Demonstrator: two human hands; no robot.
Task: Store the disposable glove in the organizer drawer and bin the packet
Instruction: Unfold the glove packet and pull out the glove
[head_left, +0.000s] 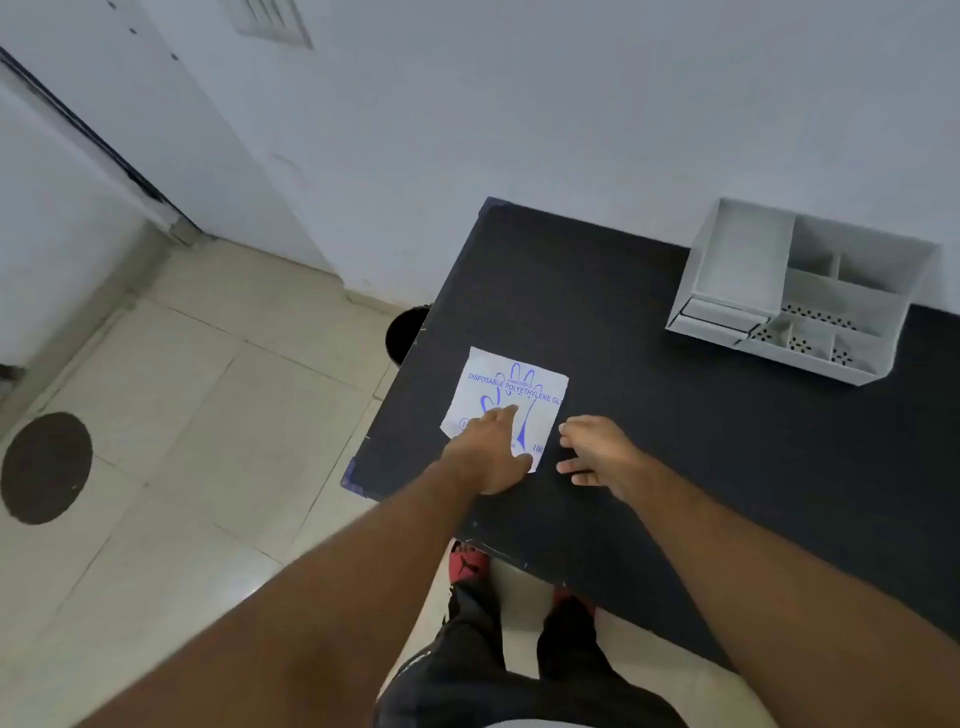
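Note:
A white glove packet (511, 392) with blue print of a hand lies flat on the black table (623, 322), near its left edge. My left hand (491, 449) rests on the packet's near half, fingers stretched flat over it. My right hand (597, 452) hovers just right of the packet, fingers spread and holding nothing. A white desk organizer (800, 291) with several compartments and a small drawer (719, 314) at its lower left stands at the table's far right. The drawer looks slightly pulled out. No loose glove is visible.
A dark round bin (408, 332) stands on the tiled floor beside the table's left edge, partly hidden by it. A round dark floor cover (47, 467) lies at far left. A white wall runs behind the table. My legs and red shoes show below the table's near edge.

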